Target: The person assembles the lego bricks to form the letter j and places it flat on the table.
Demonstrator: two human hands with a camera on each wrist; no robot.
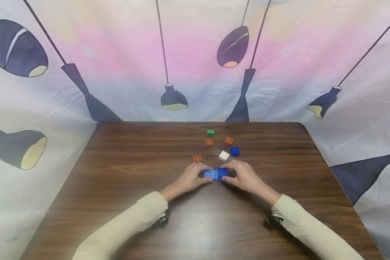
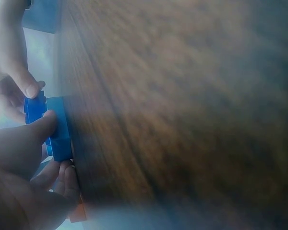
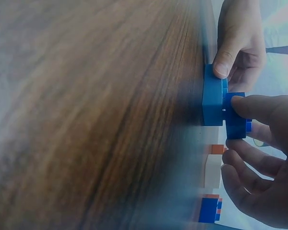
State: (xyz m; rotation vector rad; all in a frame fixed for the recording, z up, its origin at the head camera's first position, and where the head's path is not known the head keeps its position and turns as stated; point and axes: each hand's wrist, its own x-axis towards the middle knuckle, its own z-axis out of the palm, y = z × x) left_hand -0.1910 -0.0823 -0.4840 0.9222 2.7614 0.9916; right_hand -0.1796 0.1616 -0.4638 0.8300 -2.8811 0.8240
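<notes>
Light-blue toy brick [image 1: 211, 174] is sitting on the near side of the white brick [image 1: 224, 155]; I'm logging the left hand [image 1: 191, 177] pinching it, presumably for steadiness, the right hand [image 1: 243, 176] pinching a dark-blue brick [image 1: 221, 172] over its end, presumably aligning studs.

No legible text, label, number or sign.

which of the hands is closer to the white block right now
Right. The right hand is just on the person's side of the white block; the left hand is farther off, toward the person and left.
</notes>
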